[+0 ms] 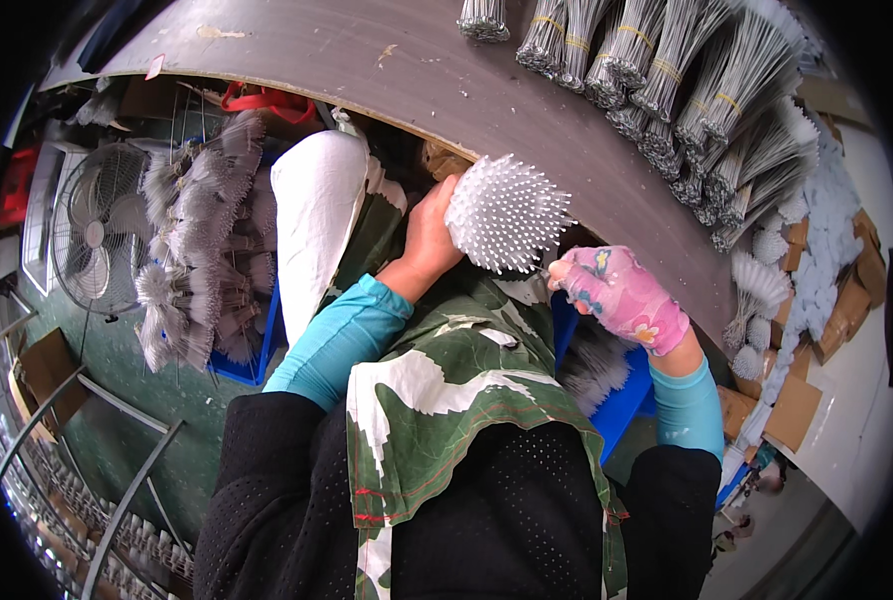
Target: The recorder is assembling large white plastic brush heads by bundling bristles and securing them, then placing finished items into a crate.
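We've got a rounded bunch of thin white-tipped bristles (508, 213) at the near edge of a scuffed brown tabletop (347, 45), grasped in our bare left hand (432, 232). Our right hand (619, 290), in a pink flowery fabric glove (647, 306), is curled near that edge, can't tell if it's pinching anything. Silvery yellow-banded strand bundles (670, 62) lie on the tabletop's right side.

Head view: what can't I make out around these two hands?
All in the head view:
- Left hand: some fingers hidden behind the white bristly bundle.
- Right hand: anything between its fingertips is too small to tell.
- Right-side blue bin: partly hidden by the apron.
- Leftmost wire bundle: cut off by upper edge.
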The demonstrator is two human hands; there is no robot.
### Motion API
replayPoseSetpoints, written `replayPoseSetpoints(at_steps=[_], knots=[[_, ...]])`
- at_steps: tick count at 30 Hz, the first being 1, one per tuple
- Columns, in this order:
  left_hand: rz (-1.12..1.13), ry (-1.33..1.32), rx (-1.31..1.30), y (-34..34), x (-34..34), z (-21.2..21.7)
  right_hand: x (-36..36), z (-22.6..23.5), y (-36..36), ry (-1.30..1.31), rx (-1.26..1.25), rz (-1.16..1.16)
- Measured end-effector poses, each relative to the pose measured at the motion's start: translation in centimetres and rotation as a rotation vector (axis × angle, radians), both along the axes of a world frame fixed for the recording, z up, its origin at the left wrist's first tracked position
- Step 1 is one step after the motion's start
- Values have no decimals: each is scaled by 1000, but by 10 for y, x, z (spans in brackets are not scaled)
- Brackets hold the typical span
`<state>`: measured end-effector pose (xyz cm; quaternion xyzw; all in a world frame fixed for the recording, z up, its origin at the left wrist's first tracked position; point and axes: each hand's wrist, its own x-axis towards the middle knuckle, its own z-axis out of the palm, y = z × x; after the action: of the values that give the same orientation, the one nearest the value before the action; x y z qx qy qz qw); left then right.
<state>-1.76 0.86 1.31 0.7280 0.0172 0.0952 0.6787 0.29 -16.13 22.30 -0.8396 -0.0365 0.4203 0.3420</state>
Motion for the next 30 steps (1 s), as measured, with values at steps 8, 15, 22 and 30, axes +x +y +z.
replayPoseSetpoints(at_steps=[8,15,22,30], knots=[[2,-54,157,6,-1,13,-6,-4,7,-229,-35,165],[1,-44,143,5,-1,11,-13,-8,9,-385,-27,226],[-7,-29,196,6,-2,13,-12,1,3,-248,-13,132],[0,-32,171,3,-1,8,-10,-1,1,-231,16,166]])
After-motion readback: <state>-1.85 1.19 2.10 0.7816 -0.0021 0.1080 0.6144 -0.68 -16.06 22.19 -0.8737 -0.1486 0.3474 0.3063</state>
